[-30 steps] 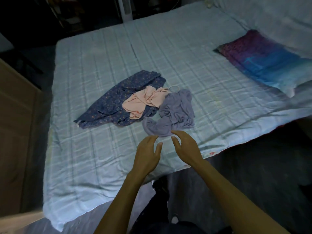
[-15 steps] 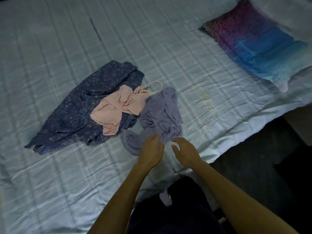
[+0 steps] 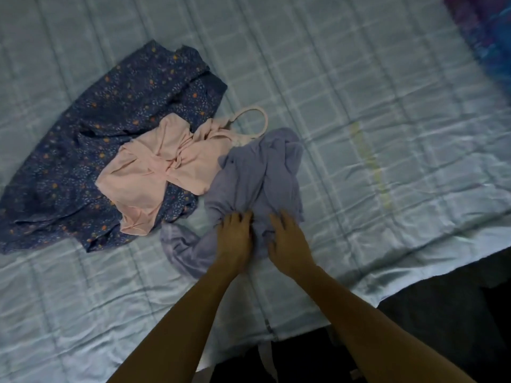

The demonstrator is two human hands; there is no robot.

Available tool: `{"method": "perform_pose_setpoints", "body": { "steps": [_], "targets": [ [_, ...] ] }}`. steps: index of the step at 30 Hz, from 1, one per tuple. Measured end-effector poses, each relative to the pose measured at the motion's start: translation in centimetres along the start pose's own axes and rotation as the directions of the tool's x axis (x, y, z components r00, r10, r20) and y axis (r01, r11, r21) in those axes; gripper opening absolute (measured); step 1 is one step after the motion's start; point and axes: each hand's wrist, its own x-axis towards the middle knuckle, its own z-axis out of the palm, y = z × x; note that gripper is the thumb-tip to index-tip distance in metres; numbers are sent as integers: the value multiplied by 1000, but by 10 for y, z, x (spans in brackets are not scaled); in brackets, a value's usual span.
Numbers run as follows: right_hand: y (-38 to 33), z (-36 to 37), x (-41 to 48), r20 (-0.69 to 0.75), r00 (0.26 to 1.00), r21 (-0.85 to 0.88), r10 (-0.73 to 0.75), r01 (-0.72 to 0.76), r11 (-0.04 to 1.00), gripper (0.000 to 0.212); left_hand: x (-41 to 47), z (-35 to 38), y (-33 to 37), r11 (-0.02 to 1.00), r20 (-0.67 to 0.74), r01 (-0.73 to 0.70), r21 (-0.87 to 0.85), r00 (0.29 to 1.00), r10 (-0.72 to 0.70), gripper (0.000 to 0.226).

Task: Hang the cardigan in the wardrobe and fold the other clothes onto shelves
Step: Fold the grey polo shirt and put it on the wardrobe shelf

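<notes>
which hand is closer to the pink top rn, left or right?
Left. The left hand lies on the lavender garment, just down-right of the pink top; the right hand lies on the same garment beyond it, farther from the top.

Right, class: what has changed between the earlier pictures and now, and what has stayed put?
Both hands moved forward onto the lilac garment: the left hand curls into its folds, the right hand lies on it. The pink top and the floral garment stayed as they were on the sheet.
</notes>
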Motion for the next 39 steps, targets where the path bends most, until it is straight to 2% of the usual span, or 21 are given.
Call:
{"method": "perform_pose_setpoints", "body": {
  "steps": [1,3,5,7,9,12,15,18,23,27,30,32,34,35,36,37,39],
  "targets": [
    [3,1,6,9,1000,-13,-5,5,1000,50,9,-1,-4,1000,-22,-23,-1,999,23,21],
    [7,-5,17,28,1000,-36,-8,9,999,57,19,-27,2,994,-43,-83,-76,996,79,28],
    [5,-15,23,40,999,-54,-6,8,999,62,17,-57,10,986,-184,-69,-149,982,41,35],
    [-5,-28,27,16,999,-49,-39,39,998,54,10,-94,17,951,-274,-81,-298,962,-4,40],
    [-23,-44,30,-41,999,60,-9,11,998,42,5,-131,21,913,-337,-127,-386,942,-11,32],
    [-59,-81,33,-80,992,316,98,-68,946,25,-3,-185,26,914,-438,-209,-346,898,40,24],
    [-97,-128,28,-231,964,442,133,-18,897,23,-21,-238,29,924,-527,-268,-272,845,90,27],
    [-139,-184,13,-354,928,427,117,49,903,19,-44,-289,31,921,-602,-305,-242,792,104,25],
    [-212,-277,-23,-497,867,381,28,189,905,29,-90,-371,30,925,-761,-358,-128,634,140,18],
    [-279,-340,-65,-515,853,353,-78,295,888,34,-122,-425,18,944,-846,-316,-96,526,89,17],
    [-327,-366,-92,-516,855,387,-47,282,878,38,-145,-455,22,966,-892,-221,-137,452,-23,23],
    [-358,-377,-105,-506,862,508,34,266,819,35,-161,-464,38,936,-926,-333,-111,376,24,33],
    [-387,-386,-118,-474,874,628,103,254,735,24,-182,-463,60,864,-920,-503,17,330,210,44],
    [-399,-389,-123,-457,884,655,104,255,711,22,-192,-459,71,811,-887,-581,67,337,315,49],
    [-410,-392,-126,-443,892,657,85,259,708,25,-202,-451,83,758,-833,-649,67,381,401,51],
    [-417,-394,-129,-436,898,641,62,262,721,28,-210,-443,94,709,-770,-705,25,439,463,54],
    [-425,-398,-134,-451,892,590,34,270,761,35,-218,-426,109,641,-687,-750,-166,554,470,54]
  ]
}}
